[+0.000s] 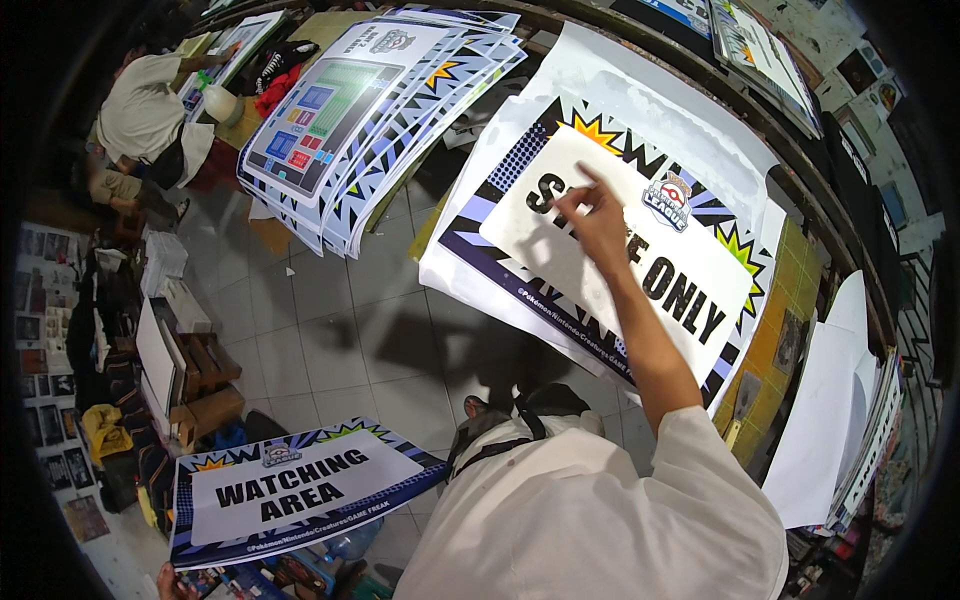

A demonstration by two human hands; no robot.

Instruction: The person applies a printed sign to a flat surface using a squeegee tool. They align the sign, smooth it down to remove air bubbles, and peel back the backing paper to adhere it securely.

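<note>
A printed sign [640,250] with a white panel, bold black letters, starburst corners and a dark blue border lies on white sheets on the workbench to the right. Above its panel is my right hand [600,222], empty, with the fingers apart and the index finger stretched out; its shadow falls on the panel. Whether a fingertip touches the print I cannot tell. At the lower left, my left hand [168,584] grips the corner of a second printed sign [300,490] of matching design, held out beside my body. Most of that hand is cut off or hidden.
A stack of large printed sheets [350,110] overhangs the bench at the upper left. Beyond it another person [150,100] leans over work. White sheets [825,400] lie at the right. Boards and boxes [185,350] stand on the tiled floor [320,340]. A scraper-like tool [742,402] rests on the bench.
</note>
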